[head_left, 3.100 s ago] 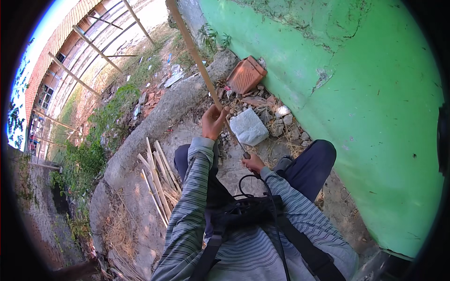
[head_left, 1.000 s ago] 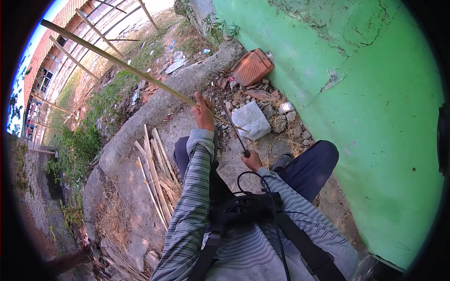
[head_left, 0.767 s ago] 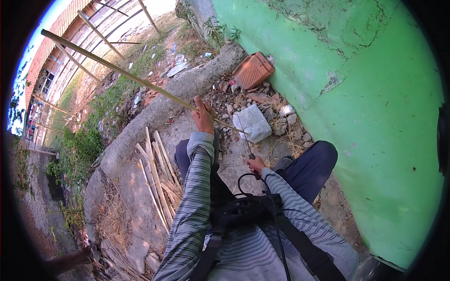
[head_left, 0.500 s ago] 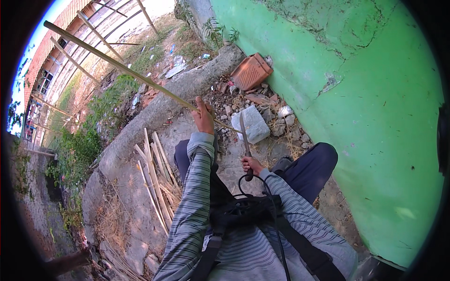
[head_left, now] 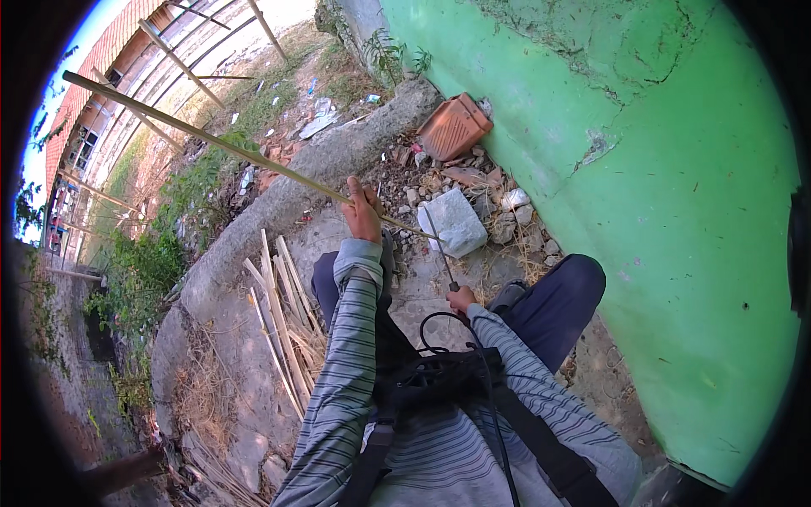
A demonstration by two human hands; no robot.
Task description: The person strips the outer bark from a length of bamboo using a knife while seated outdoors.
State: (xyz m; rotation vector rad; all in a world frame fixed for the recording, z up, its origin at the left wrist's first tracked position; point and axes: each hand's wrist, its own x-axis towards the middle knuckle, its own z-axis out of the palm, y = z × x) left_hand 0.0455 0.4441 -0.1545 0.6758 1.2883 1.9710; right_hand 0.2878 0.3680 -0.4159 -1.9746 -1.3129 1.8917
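Observation:
My left hand (head_left: 363, 213) grips a long thin bamboo strip (head_left: 211, 141) that slants up to the far left, its near end reaching toward a grey stone (head_left: 454, 221). My right hand (head_left: 461, 299) holds the handle of a knife (head_left: 439, 248), its narrow blade pointing up toward the strip just in front of the stone. I sit on the ground with my knees apart, in dark trousers and a striped long-sleeved shirt.
A green wall (head_left: 642, 169) rises close on the right. A red clay brick (head_left: 454, 126) and rubble lie at its foot. Several split bamboo strips (head_left: 283, 313) lie on the ground at my left. A concrete curb (head_left: 296, 190) and weeds run beyond.
The bamboo strip has swung from nearly upright down to a low slant to the left. My left hand slid along it, and the knife blade came up against the strip.

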